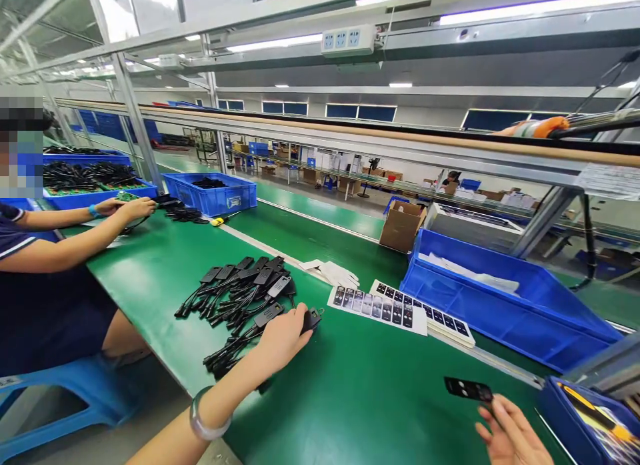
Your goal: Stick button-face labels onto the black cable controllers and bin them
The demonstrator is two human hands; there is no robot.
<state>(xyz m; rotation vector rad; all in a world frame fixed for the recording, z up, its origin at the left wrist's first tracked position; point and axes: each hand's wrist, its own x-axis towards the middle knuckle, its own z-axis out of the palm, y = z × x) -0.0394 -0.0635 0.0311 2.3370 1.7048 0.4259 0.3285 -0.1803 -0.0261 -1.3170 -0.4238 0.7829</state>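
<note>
Our left hand (284, 339) closed on a black device (313, 319), beside a pile of cabled black units (263, 276) on the green tabletop (380, 398), our right hand (515, 428) well apart, pinching a black label (469, 389), label sheets (377, 309) lying farther back between.

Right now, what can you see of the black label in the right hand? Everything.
The black label is a thin, flat rectangle, dark and smooth-looking like film or card, with a few pale marks too small to read. Its long side runs nearly level in view, dipping slightly toward the right. The right grip pinches its right end; the rest juts out free, seemingly above the green table. Nothing else visibly touches it.
</note>
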